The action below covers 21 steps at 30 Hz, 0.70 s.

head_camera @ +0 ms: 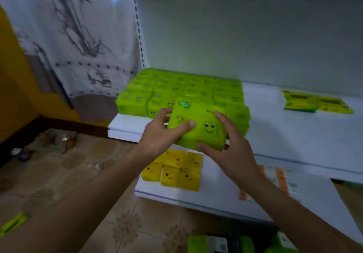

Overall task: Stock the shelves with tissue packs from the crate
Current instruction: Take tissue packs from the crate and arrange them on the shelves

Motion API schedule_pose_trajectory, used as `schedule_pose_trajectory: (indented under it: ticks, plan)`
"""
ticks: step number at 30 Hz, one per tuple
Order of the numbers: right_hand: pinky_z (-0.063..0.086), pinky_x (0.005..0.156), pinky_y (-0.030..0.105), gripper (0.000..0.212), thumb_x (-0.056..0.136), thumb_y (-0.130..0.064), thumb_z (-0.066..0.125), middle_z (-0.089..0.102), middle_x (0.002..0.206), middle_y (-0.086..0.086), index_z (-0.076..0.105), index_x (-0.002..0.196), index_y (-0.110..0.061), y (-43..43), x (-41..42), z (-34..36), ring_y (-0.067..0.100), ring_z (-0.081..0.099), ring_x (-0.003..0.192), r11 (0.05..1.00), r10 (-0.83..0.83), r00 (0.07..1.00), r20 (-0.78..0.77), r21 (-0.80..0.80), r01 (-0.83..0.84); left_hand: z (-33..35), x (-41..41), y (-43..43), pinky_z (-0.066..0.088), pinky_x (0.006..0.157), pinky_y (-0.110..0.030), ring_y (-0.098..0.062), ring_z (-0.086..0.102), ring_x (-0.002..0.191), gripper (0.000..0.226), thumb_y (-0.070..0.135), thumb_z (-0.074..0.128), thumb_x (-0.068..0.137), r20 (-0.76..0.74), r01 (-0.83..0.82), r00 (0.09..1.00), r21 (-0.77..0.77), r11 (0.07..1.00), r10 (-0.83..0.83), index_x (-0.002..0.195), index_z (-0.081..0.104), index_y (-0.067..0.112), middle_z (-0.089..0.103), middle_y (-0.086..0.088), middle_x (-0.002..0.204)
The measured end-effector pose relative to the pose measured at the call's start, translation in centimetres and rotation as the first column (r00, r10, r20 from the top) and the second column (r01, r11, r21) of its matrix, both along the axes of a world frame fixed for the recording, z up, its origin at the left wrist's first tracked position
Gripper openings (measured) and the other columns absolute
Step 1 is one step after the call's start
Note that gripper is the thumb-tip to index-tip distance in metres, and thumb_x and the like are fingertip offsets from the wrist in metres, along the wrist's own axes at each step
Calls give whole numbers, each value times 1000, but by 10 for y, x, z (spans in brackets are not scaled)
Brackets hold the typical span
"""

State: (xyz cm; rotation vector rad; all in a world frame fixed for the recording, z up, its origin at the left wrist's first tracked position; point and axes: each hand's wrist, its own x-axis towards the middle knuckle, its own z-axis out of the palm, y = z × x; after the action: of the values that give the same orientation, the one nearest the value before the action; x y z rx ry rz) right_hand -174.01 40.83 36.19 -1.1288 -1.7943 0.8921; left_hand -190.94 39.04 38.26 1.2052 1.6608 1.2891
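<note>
I hold a green tissue pack (204, 127) with a smiley face in both hands, just above the front edge of the white shelf (294, 130). My left hand (161, 134) grips its left side, thumb across the top. My right hand (229, 144) grips its right side and near corner. Behind the pack, a block of several green tissue packs (176, 89) stands on the shelf's left part. On the lower shelf (196, 197), partly hidden by my hands, sit several yellow tissue packs (176, 172). More green packs (241, 243) show at the bottom edge.
Flat green-yellow packs (316, 103) lie at the shelf's back right. A patterned white curtain (74, 42) hangs to the left, by a yellow wall (11, 87). Small jars (23, 152) and a green pack (13, 223) lie on the tiled floor.
</note>
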Motion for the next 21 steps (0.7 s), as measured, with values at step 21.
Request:
schedule_pose_trajectory:
  ticks: [21]
  plan:
    - [32,92,21,76,81,-30,71,44,142,3,30,144,-26,246,-275,-16,20,43,127,990,-128,990,57,-54,131,-55,-237,109,45,67,-18,-5,55,70,29,27,73,77,-289,86,956,119,989,-49,102,57,28,62,11,97]
